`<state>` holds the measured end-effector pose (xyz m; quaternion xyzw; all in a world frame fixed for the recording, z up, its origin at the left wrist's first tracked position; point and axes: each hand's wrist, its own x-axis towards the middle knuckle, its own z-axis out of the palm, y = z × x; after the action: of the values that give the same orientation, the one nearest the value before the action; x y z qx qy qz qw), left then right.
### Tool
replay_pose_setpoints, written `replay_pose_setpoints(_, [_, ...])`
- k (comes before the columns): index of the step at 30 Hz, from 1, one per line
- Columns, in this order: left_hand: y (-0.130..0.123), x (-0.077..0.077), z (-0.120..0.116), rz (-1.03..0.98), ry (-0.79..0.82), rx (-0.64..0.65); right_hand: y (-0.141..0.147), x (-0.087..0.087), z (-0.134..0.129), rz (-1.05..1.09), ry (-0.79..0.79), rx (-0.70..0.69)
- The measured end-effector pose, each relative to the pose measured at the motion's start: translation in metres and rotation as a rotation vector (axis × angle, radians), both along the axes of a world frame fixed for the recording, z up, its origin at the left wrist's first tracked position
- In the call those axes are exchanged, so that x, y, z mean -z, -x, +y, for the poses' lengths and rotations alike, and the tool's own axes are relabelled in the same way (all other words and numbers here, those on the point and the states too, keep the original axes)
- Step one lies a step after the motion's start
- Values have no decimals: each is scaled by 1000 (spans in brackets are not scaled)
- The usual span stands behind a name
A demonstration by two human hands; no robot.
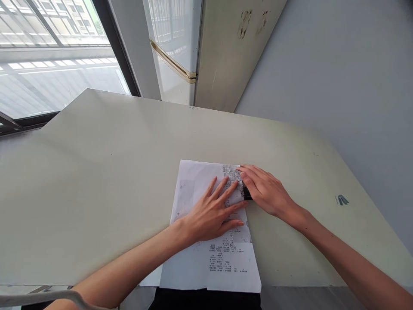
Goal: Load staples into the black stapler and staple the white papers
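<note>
A white printed sheet of paper (232, 262) lies on the pale table (129, 172), its near end at the front edge. My left hand (214, 211) rests flat on the paper with its fingers spread. At the paper's upper right edge, my right hand (266, 189) is closed over a black object (247, 192), mostly hidden under the fingers. The fingertips of that hand reach the paper's top right corner, beside a densely patterned patch (231, 172).
A refrigerator (180, 92) with a gold handle stands behind the table, with a window (58, 51) at the back left. A dark mark (342, 199) is on the table at the right. A grey cable (64, 295) crosses the bottom left.
</note>
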<state>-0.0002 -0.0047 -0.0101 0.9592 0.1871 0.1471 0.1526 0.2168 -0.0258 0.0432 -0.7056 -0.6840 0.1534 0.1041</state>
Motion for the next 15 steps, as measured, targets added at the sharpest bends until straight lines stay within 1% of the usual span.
replay_pose_setpoints(9, [0, 3, -1, -21, -4, -4, 1, 2, 0, -75, -30, -5])
replay_pose_setpoints(15, [0, 2, -2, -8, -2, -5, -1, 4, 0, -65, -26, 0])
